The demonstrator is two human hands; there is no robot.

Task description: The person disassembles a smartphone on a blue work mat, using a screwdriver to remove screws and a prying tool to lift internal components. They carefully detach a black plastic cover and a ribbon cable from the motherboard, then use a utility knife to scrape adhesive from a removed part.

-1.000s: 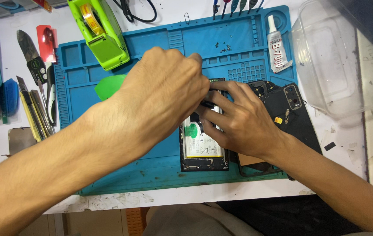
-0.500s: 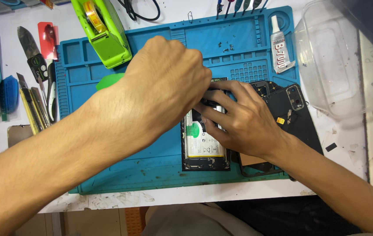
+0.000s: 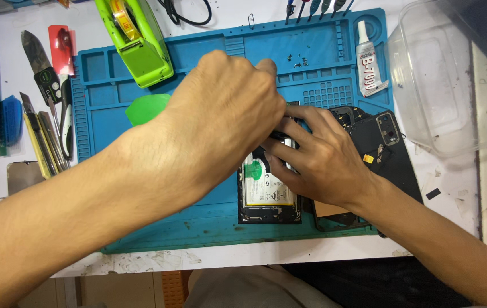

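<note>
**Both hands over the opened phone on the blue mat**

Nearest me, at six o'clock, I see the opened phone (image 3: 269, 197) lying flat near the front edge of the blue work mat (image 3: 141, 228), its white-labelled battery facing up. My right hand (image 3: 326, 162) rests on the phone's upper half, fingers spread flat and pressing down, gripping nothing that I can make out. My left hand (image 3: 226, 114) comes in from eight o'clock and sits just above the right one, its fingers curled tight over the phone's top end; a thin dark part shows between the two hands, but I cannot tell whether the left fingers actually pinch it.

At three o'clock from the phone, touching it, lies the black back cover (image 3: 383, 148), partly under my right wrist. At nine o'clock from my left hand a green plastic pick (image 3: 143, 108) lies on the mat.

Farther off, at eleven o'clock, stands a lime-green tape dispenser (image 3: 138, 43). At one o'clock, a glue tube (image 3: 367, 63) lies in a mat compartment, and beyond it, off the mat, a clear plastic container (image 3: 443, 80). At ten o'clock, blades and scrapers (image 3: 44, 125) lie on the white table (image 3: 4, 68).
</note>
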